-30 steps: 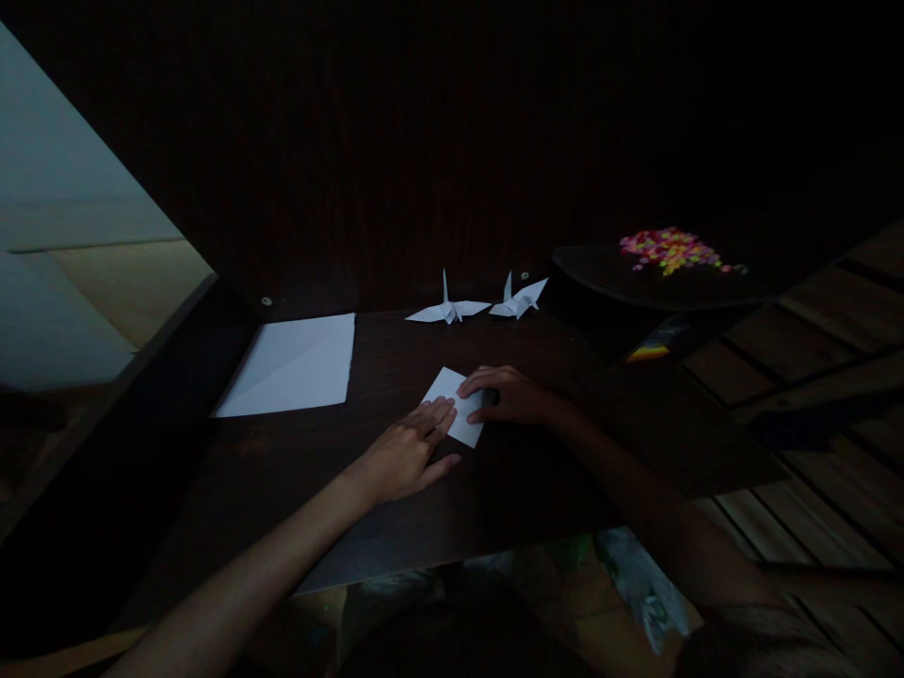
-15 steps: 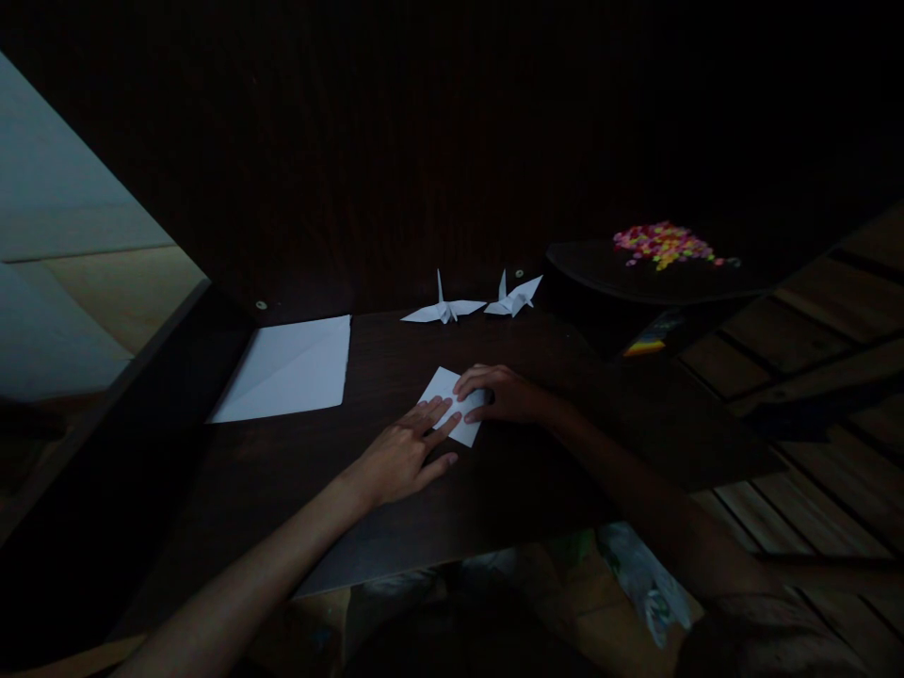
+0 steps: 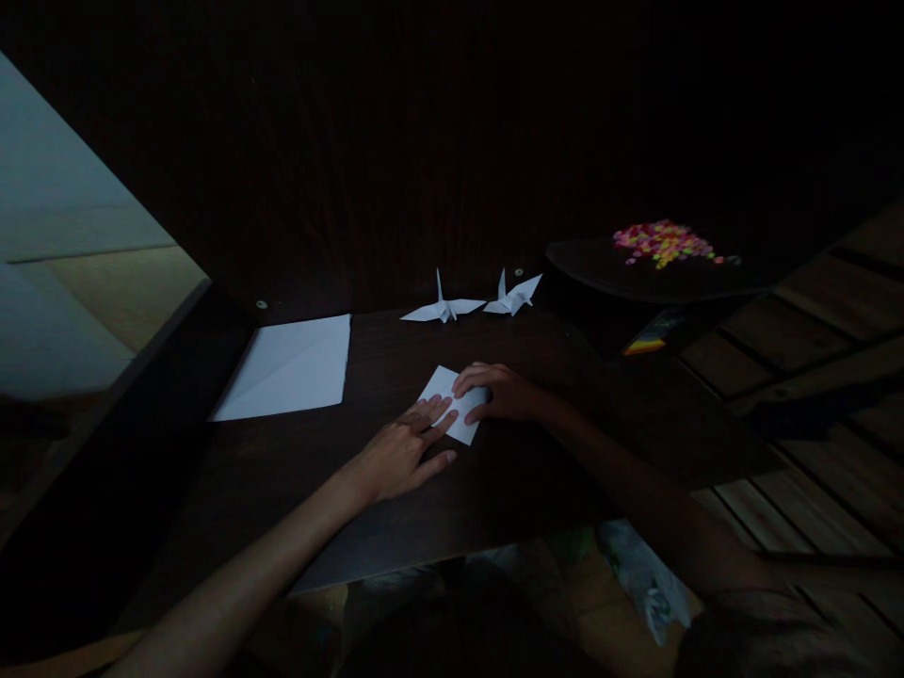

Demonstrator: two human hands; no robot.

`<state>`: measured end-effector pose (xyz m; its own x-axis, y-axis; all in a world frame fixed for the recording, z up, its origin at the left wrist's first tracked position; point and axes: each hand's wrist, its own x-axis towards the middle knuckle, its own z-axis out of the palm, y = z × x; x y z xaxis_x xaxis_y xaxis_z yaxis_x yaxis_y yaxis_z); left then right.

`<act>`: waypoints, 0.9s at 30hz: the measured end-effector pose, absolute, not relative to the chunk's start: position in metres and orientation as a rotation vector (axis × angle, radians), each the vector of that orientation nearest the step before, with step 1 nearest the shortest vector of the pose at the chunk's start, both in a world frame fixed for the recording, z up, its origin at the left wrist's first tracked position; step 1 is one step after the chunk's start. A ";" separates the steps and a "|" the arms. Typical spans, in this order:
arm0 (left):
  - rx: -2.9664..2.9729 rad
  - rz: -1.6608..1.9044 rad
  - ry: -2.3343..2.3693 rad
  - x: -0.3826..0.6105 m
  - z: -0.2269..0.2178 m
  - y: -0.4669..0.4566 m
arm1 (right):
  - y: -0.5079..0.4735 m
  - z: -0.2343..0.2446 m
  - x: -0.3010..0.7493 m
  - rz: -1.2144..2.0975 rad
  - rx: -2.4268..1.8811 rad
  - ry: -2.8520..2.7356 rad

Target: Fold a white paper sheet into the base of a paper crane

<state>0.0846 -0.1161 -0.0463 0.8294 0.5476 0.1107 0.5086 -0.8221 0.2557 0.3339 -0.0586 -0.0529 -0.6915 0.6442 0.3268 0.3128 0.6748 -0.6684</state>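
Observation:
A small folded square of white paper (image 3: 442,380) lies on the dark wooden desk, turned so one corner points toward me. My left hand (image 3: 402,457) rests flat with fingers spread, its fingertips on the paper's left side. Bent over the right side is my right hand (image 3: 501,393), its thumb apart from the fingers and their tips touching the paper. Part of the sheet is hidden under both hands. Behind it stand two white paper cranes, a left crane (image 3: 443,310) with wings spread and a right crane (image 3: 514,298) at an angle.
Larger white paper (image 3: 289,369) with a diagonal crease lies on the left. A pile of small pink and yellow pieces (image 3: 664,245) sits on a rounded shelf (image 3: 600,271) at right. The desk (image 3: 395,546) has a tall back panel and a left side wall.

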 end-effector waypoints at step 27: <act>2.795 0.204 0.894 0.091 -0.044 -0.123 | -0.060 -0.051 0.333 0.750 -0.728 -2.390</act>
<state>0.0906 -0.1228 -0.0438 0.8076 0.5855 0.0704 0.5580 -0.7973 0.2303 0.3329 -0.0597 -0.0513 -0.7163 0.6222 0.3159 0.3302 0.7011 -0.6320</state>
